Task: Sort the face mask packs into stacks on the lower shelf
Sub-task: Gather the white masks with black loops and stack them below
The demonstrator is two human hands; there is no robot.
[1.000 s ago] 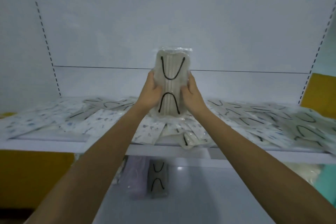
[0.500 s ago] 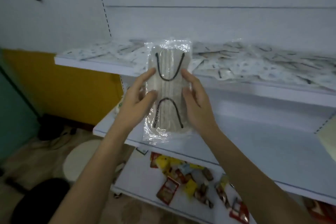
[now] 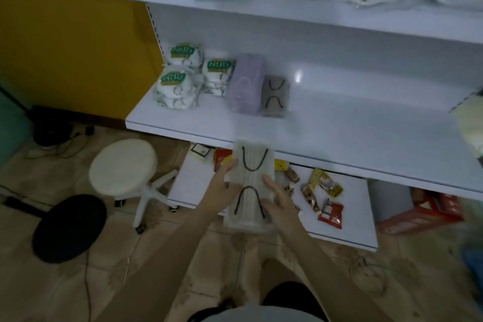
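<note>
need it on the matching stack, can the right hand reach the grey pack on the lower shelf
Probably yes: the grey pack lies uncovered on the lower shelf, nothing in front of it, though the right hand holds another pack.

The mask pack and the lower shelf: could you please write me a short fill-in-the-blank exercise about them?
1. The mask pack, held between the left hand and the right hand, has ear loops coloured ____.
2. On the lower shelf, the grey pack lies beside a neighbouring pack coloured ____.
3. The green-labelled packs sit at the shelf's ____ end.
Missing words: black; purple; left.
</note>
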